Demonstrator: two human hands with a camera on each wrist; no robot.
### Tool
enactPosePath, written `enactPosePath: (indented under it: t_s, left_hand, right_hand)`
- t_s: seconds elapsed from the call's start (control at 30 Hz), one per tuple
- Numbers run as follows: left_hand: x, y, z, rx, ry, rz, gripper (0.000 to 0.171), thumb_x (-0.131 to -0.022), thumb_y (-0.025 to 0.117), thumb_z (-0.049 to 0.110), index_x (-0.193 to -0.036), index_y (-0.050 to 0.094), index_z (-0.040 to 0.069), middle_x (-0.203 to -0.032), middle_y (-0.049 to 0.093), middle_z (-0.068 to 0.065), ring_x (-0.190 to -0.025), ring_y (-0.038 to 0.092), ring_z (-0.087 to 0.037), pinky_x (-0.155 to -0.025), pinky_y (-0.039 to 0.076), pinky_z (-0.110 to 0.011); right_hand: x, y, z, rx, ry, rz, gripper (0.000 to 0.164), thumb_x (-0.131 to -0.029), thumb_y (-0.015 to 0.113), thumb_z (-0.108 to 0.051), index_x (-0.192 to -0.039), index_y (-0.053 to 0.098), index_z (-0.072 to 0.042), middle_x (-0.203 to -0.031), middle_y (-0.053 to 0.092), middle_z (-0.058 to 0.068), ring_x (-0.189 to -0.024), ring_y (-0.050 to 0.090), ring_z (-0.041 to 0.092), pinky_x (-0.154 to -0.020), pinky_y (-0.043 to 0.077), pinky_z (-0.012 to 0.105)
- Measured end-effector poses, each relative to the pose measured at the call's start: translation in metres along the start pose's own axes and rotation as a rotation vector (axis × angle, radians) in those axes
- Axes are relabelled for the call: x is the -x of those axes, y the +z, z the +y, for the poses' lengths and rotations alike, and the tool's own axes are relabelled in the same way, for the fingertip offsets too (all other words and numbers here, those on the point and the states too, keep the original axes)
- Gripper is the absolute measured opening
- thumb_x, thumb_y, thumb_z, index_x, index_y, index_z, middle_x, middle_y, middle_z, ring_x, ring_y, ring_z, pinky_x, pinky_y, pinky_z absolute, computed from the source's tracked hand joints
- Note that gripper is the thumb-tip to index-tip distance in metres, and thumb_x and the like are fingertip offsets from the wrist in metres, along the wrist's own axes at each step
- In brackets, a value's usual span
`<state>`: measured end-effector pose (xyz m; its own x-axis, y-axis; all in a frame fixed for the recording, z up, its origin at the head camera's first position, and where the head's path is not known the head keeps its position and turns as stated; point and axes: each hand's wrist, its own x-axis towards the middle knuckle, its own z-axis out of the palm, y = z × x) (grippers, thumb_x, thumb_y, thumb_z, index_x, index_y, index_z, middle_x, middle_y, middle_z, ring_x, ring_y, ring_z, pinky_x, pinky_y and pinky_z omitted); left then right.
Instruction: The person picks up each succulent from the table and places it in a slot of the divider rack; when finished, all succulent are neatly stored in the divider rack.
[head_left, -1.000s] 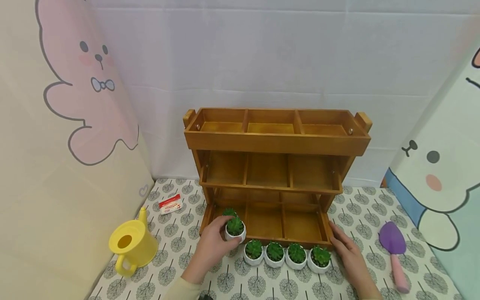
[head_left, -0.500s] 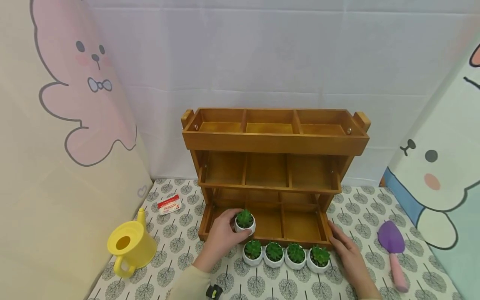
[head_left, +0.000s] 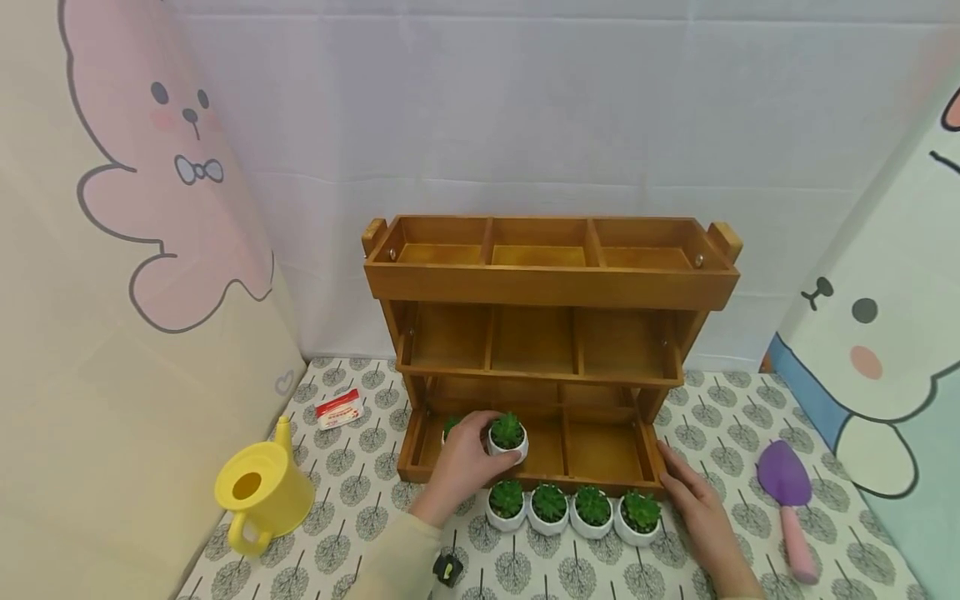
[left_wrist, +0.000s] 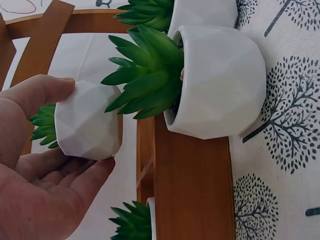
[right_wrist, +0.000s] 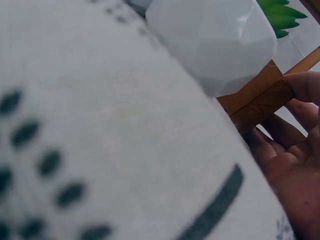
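Note:
My left hand (head_left: 468, 458) holds a small succulent in a faceted white pot (head_left: 517, 455) over the middle compartment of the wooden shelf's (head_left: 555, 287) bottom tier. In the left wrist view, thumb and fingers grip the white pot (left_wrist: 90, 120) from opposite sides. Another potted succulent (head_left: 448, 428) sits in the left compartment, partly hidden behind that hand. My right hand (head_left: 697, 508) grips the bottom tier's right front corner. The right wrist view has its thumb on the wood (right_wrist: 262, 97), fingers bent beside it. In front of the shelf, several potted succulents (head_left: 550, 507) stand in a row.
A yellow watering can (head_left: 266, 487) stands at the left, a red and white packet (head_left: 340, 410) behind it. On the right lies a purple trowel with a pink handle (head_left: 785, 483). The upper two tiers have three compartments each. A tree-patterned cloth (head_left: 337, 508) covers the table.
My left hand has carried its potted succulent rightward, from by the left compartment to over the middle one. The pot in the left compartment shows again. My right hand has stayed put.

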<state>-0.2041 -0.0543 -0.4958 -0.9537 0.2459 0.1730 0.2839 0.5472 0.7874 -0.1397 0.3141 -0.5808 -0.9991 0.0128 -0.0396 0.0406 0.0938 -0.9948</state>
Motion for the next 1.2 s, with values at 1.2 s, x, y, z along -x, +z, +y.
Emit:
enactPosePath:
  t_s: [1.2]
  left_hand:
    - [-0.029, 0.053, -0.009, -0.194, -0.008, -0.154, 0.057, -0.086, 0.087, 0.032, -0.130, 0.065, 0.003, -0.126, 0.064, -0.013, -0.110, 0.065, -0.030, -0.091, 0.057, -0.045]
  right_hand:
    - [-0.001, 0.000, -0.003, 0.016, 0.021, -0.003, 0.061, -0.113, 0.049, -0.030, -0.167, 0.027, -0.014, -0.172, 0.012, 0.018, -0.155, 0.011, 0.041, -0.099, 0.037, 0.006]
